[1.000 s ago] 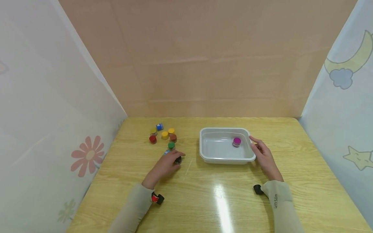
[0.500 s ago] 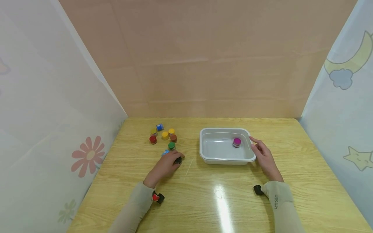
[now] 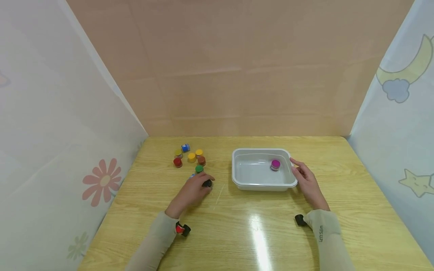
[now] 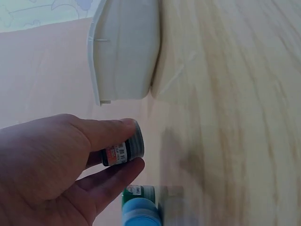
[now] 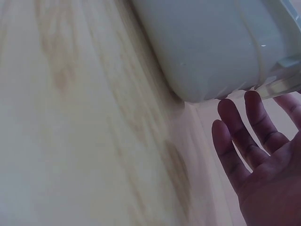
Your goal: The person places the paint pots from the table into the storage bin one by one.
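My left hand pinches a small black-lidded jar between thumb and fingers. In the left wrist view the jar has a printed label and is held just off the tabletop. Behind the hand are a green-lidded jar and a light blue jar, partly hidden in the head view. My right hand touches the right end of a white plastic tray, its fingers fairly straight against the wall in the right wrist view. One purple-lidded jar stands inside the tray.
A loose group of jars lies at the back left: red, brown, olive, two yellow and a blue one on its side. Patterned panels flank the wooden table; a tan wall backs it.
My left hand has risen slightly with the black-lidded jar, which shows a little higher than before. My right hand, the tray and the other jars look unmoved.
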The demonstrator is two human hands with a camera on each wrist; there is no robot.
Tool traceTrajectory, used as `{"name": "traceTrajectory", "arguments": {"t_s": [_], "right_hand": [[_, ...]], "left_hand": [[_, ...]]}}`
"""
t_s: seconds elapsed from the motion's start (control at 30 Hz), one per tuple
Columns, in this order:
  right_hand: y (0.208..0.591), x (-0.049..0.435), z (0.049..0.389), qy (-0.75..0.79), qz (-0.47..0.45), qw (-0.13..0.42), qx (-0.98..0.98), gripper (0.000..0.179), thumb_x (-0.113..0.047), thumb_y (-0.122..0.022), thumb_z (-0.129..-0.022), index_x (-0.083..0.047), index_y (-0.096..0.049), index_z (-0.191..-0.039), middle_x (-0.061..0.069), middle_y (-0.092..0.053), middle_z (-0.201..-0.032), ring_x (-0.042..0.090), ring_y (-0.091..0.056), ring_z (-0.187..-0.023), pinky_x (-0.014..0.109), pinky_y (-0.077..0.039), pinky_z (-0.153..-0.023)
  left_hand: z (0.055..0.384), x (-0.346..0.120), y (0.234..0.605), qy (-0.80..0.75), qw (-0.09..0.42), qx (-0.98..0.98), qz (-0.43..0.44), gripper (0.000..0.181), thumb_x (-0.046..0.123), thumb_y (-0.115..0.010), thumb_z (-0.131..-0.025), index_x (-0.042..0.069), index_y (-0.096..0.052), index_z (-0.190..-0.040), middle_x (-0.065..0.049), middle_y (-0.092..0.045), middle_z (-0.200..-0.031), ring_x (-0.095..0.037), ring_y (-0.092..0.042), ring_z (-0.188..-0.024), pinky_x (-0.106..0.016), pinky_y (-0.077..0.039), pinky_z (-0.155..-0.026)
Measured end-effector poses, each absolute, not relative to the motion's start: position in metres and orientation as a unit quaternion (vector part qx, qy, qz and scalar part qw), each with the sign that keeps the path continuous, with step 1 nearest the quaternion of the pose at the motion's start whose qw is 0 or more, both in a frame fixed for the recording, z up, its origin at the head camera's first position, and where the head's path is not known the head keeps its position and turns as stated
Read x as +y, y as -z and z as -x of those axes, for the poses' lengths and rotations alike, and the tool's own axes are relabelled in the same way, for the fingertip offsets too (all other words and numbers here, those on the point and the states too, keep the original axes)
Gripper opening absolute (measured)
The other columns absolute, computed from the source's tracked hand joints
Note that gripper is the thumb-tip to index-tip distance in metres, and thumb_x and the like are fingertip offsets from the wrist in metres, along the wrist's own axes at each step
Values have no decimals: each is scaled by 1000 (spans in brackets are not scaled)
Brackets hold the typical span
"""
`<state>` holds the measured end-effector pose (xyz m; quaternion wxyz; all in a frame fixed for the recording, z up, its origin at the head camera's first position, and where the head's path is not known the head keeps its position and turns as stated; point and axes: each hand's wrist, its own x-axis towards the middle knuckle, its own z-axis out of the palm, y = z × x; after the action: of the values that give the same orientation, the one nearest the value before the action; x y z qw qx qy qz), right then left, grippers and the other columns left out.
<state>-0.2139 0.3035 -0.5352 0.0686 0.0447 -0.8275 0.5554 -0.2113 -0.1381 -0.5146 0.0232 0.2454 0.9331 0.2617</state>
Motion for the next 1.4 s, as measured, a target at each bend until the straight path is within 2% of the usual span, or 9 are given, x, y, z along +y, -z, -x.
{"name": "traceTrajectory", "arguments": {"t_s": [0.3, 0.57, 0.97, 1.27, 1.4], "right_hand": [[537, 310, 216, -548, -37, 68, -833, 50, -30, -49, -111, -10, -44, -156, 10, -60, -105, 9, -53, -91, 15, -46, -77], [533, 310, 219, -543, -46, 67, -835, 48, -23, -47, -111, -2, -44, -154, 9, -60, -103, 7, -53, -90, 14, -46, -77], [536, 309, 218, -548, -48, 78, -831, 49, -27, -49, -111, -7, -45, -155, 2, -59, -103, 6, -51, -91, 14, -45, -77], [538, 305, 217, -560, -47, 76, -824, 49, -27, -50, -111, -6, -46, -155, 10, -59, -104, 8, -52, -90, 15, -46, -76], [539, 304, 216, -558, -46, 79, -825, 48, -28, -49, -111, -7, -47, -154, 10, -58, -102, 9, -51, -89, 15, -45, -75]], "left_hand": [[214, -133, 500, -298, -5, 922, -249, 30, 15, -73, -98, 15, -66, -127, -3, -68, -126, -24, -69, -115, -40, -59, -97], [213, -128, 483, -321, -49, 909, -259, 31, 15, -73, -98, 12, -67, -128, -5, -66, -120, -23, -71, -108, -39, -61, -91], [211, -112, 466, -356, -75, 886, -286, 27, 17, -74, -97, 15, -71, -124, -3, -65, -119, -17, -67, -104, -35, -61, -89], [211, -99, 459, -380, -95, 871, -297, 28, 16, -79, -93, 14, -72, -120, -2, -66, -116, -18, -67, -103, -34, -63, -84], [212, -90, 456, -393, -92, 863, -304, 31, 16, -80, -93, 12, -72, -123, -4, -65, -118, -20, -67, -103, -33, -63, -83]]}}
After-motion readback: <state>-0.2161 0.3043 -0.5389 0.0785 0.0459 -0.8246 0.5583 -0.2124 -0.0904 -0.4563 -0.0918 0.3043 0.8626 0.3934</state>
